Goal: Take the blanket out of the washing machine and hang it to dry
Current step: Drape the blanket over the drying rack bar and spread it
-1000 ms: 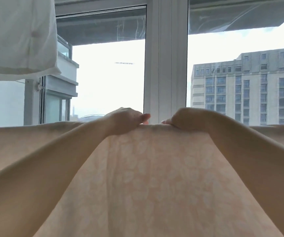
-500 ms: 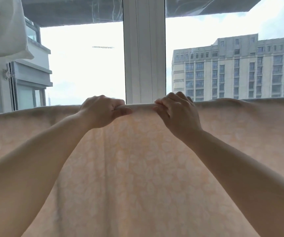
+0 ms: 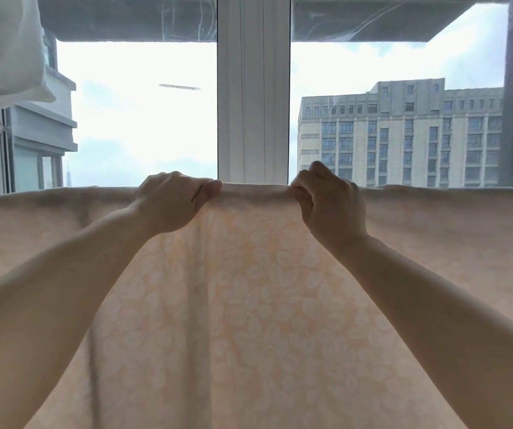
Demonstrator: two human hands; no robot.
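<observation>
A pale peach blanket with a white leaf pattern hangs in front of me, spread across the whole width of the view. Its top edge runs level, folded over a support that the fabric hides. My left hand is closed on that top edge just left of centre. My right hand pinches the same edge just right of centre. A short stretch of the edge lies taut between the two hands. The washing machine is not in view.
Behind the blanket is a large window with a white centre frame. A white cloth hangs at the top left. Buildings show through the glass.
Both hands have stayed gripped on the blanket's top edge and have drawn a little apart. My right hand has turned from palm-down over the edge to knuckles up. The view has shifted slightly.
</observation>
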